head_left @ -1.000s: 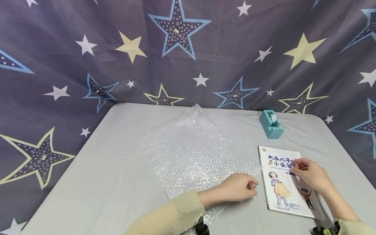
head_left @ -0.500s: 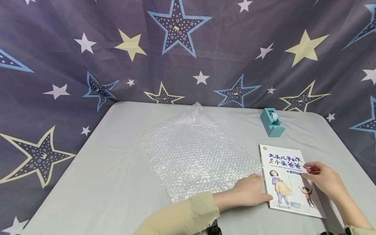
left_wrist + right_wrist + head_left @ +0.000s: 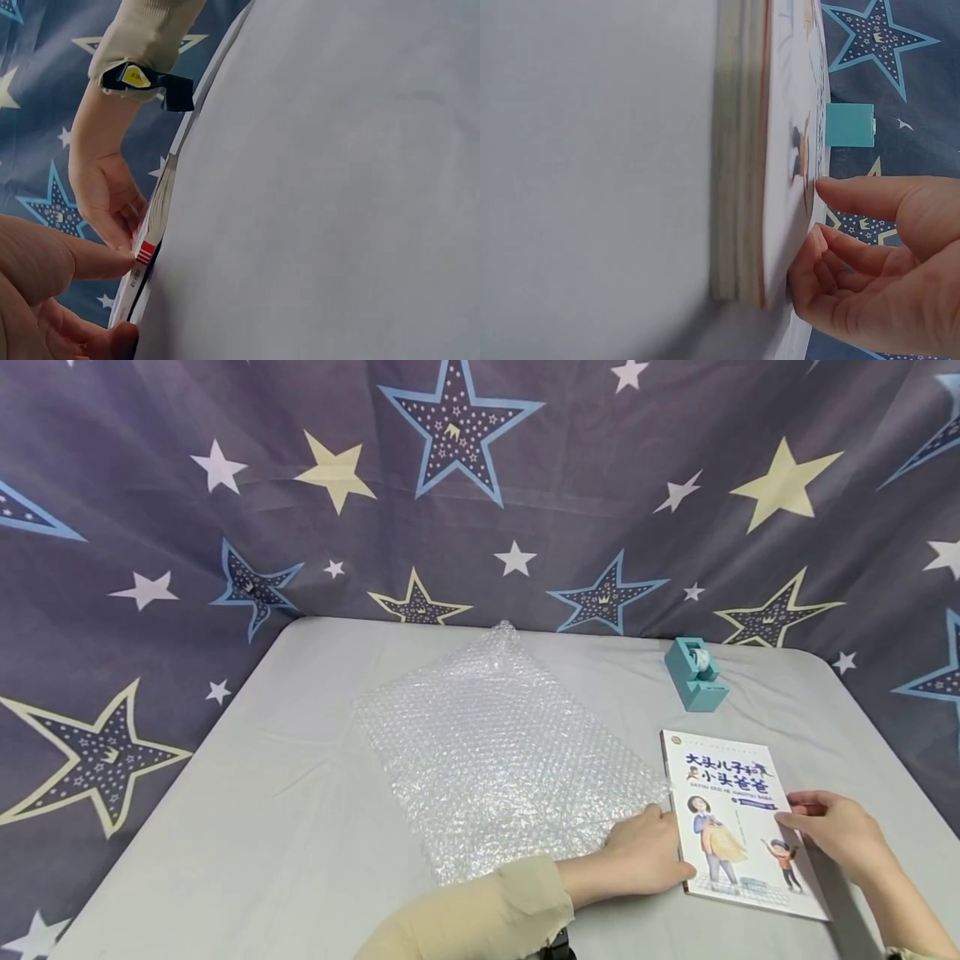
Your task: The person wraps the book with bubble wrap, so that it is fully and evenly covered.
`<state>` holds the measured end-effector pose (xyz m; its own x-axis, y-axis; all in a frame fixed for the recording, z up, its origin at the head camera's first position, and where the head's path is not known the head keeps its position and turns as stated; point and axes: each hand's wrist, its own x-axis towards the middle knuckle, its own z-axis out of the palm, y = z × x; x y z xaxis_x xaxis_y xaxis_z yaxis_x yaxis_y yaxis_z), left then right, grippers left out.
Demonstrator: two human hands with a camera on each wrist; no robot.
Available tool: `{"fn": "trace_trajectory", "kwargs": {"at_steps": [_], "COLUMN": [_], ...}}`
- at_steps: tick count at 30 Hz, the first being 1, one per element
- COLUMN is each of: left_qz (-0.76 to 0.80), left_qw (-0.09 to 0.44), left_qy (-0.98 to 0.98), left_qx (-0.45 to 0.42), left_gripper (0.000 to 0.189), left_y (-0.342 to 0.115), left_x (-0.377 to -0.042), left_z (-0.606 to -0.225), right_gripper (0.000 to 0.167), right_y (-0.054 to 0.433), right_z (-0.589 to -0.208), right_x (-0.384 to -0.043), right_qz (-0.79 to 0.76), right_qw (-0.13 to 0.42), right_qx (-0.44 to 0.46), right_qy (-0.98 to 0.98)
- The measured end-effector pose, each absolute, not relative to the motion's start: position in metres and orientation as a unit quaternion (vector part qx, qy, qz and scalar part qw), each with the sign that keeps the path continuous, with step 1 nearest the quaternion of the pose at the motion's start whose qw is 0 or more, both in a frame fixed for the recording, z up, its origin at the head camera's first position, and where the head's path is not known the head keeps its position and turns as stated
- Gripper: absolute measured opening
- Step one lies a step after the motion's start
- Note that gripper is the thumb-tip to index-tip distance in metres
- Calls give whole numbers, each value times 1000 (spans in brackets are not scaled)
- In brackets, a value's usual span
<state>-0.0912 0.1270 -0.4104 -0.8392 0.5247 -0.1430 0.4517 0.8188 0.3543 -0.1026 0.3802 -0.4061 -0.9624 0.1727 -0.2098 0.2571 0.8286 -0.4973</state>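
Note:
A white paperback book (image 3: 731,777) with a cartoon cover and blue Chinese title lies on the right side of the table. My left hand (image 3: 647,852) grips its spine side near the lower corner. In the left wrist view the thumb meets the book's spine (image 3: 136,281) by a red band, and the fingertips sit farther along it. On the opposite edge my right hand (image 3: 843,831) pinches the book, thumb on the cover and fingers at the side, partly hidden. The page edges (image 3: 739,165) face the right wrist camera.
A bubble wrap sheet (image 3: 495,743) lies across the middle of the grey-white table (image 3: 247,827), its right corner at the book's spine and its near part behind the left forearm. Beyond the book stands a teal tape dispenser (image 3: 697,681). A starry curtain (image 3: 570,468) hangs behind.
The left hand has moved right from over the bubble wrap to the book's spine. The right hand has drawn back from above the cover to the right edge.

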Motion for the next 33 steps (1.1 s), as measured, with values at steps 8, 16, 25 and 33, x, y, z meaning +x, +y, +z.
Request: {"fn": "trace_trajectory", "kwargs": {"at_steps": [8,16,25,33], "left_qz": [180,257,325,419], "left_qw": [100,112,123,140], "left_qy": [947,932,917,880], "left_qx": [247,231,197,175], "left_gripper": [40,43,49,51], "left_y": [129,128,130,132], "left_x": [-89,-87,-82,-81], "left_z": [-411,-413,-414,-414], "right_gripper": [61,58,60,65], "right_y": [384,387,393,393], "right_z": [-409,-411,-413,-409], "right_x": [-104,-105,-111,-110], "right_qz": [-320,-364,-405,-413], "right_qw": [109,113,145,164], "right_qx": [135,143,174,186], "right_qy": [931,913,886,876]}}
